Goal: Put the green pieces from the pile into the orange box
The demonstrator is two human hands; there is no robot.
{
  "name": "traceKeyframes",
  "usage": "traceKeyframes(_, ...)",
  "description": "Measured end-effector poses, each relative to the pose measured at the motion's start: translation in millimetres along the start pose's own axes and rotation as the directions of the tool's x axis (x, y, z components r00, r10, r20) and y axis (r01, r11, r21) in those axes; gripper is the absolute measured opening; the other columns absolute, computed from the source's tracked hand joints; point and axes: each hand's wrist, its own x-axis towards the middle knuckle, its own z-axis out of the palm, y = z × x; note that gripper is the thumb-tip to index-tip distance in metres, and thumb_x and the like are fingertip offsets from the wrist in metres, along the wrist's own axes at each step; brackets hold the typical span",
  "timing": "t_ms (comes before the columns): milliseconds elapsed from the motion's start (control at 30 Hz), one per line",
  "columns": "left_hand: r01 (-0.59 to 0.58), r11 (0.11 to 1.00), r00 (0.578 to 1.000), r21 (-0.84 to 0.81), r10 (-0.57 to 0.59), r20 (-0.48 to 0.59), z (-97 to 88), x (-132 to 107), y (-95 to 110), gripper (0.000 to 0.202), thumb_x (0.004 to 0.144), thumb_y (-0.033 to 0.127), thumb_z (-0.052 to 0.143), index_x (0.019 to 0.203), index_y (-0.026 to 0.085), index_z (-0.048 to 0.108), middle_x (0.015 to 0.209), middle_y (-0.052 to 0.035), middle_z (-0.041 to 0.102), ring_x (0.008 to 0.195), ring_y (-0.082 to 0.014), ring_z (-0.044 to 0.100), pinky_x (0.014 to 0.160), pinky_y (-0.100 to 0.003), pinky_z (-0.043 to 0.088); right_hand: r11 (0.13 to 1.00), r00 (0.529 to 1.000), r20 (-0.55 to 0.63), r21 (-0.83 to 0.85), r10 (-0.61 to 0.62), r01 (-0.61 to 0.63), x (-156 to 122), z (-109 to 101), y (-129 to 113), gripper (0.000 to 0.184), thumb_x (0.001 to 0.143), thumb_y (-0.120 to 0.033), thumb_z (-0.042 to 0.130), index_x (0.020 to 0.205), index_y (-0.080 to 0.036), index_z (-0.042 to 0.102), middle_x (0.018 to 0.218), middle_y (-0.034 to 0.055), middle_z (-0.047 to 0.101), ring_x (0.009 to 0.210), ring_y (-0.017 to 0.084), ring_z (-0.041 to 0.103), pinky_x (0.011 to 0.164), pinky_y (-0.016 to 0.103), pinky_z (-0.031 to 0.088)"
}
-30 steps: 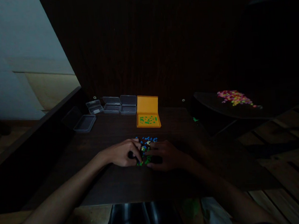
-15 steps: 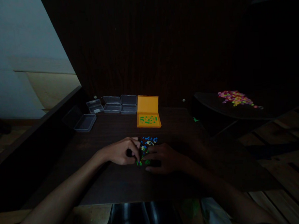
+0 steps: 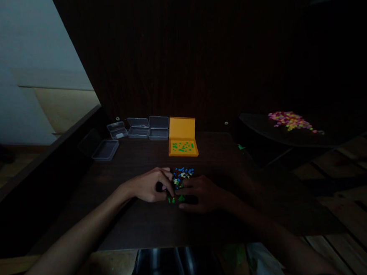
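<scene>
A small heap of tiny blue, green and pale pieces [image 3: 180,177] lies mid-table on the dark wooden table [image 3: 139,224]. My left hand [image 3: 149,186] rests at the heap's left edge, fingers curled and pinched at the green pieces near its front. My right hand [image 3: 203,192] lies at the heap's right side, fingers bent inward onto the pieces. What either hand holds is too small and dark to make out. Behind the heap stands an open orange box [image 3: 183,141] with green pieces in its tray.
Several clear plastic boxes [image 3: 145,128] sit open along the table's back left, one more [image 3: 104,150] nearer the left edge. A dark round surface at right carries a pile of pink and yellow pieces [image 3: 289,120]. A dark wall panel rises behind the table.
Both hands have stayed at the heap; the fingers have shifted slightly among the pieces. The view has drifted a little.
</scene>
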Motion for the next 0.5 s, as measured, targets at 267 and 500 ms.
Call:
traceKeyframes(267,0.009,1.0,0.998,-0.004,-0.009,0.059,6.9,0.6,-1.4,0.026,0.07,0.007,0.063,0.085,0.021,0.078,0.07,-0.0003,0.063,0.067,-0.0138,0.053,0.075,-0.029,0.044,0.999,0.998,-0.055,-0.03,0.015,-0.016,-2.3,-1.4,3.9,0.035,0.088,-0.047,0.063,0.108,-0.02,0.071,0.094,0.0069,0.072,0.079,0.017,0.069,0.068,0.027,0.05)
traceKeyframes(500,0.015,0.997,1.0,0.077,-0.016,0.016,-1.2,-0.6,-1.2,0.025,0.072,0.005,0.063,0.085,0.021,0.077,0.069,0.0008,0.061,0.066,-0.0131,0.052,0.079,-0.03,0.043,0.999,0.999,0.031,-0.041,0.036,-0.035,-2.2,-0.3,3.2,0.037,0.088,-0.05,0.064,0.11,-0.021,0.07,0.097,0.0062,0.072,0.08,0.018,0.069,0.069,0.028,0.05)
